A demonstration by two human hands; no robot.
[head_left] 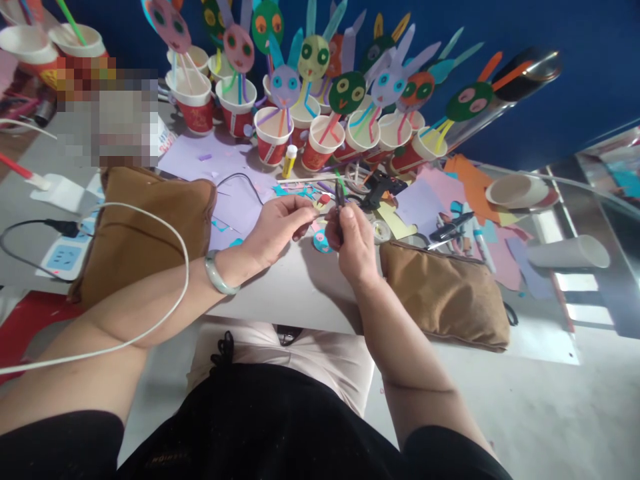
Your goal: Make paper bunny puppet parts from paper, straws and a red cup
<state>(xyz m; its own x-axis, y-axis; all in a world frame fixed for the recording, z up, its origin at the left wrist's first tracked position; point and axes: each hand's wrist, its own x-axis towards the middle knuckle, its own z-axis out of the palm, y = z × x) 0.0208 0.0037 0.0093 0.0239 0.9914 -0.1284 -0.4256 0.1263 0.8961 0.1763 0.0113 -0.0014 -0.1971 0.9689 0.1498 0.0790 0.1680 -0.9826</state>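
Observation:
My right hand (pixel 356 239) is closed around what look like dark scissors (pixel 340 193), blades pointing up and away from me. My left hand (pixel 286 225) faces it, thumb and fingertips pinched together. Whatever lies in that pinch is too small to make out; a thin strip seems to run from it towards the right hand. Just beyond the fingertips is a small red and yellow piece (pixel 323 199). A round blue paper piece (pixel 321 241) lies below, between the hands. Past my right hand rests a black glue gun (pixel 383 189).
Several paper cups (pixel 271 137) bearing paper rabbit faces line the back. A glue stick (pixel 289 162) stands before them. Brown pouches lie left (pixel 150 233) and right (pixel 445 293). A white cable (pixel 184 267) crosses my left arm. Purple paper (pixel 200 157) and scraps cover the table.

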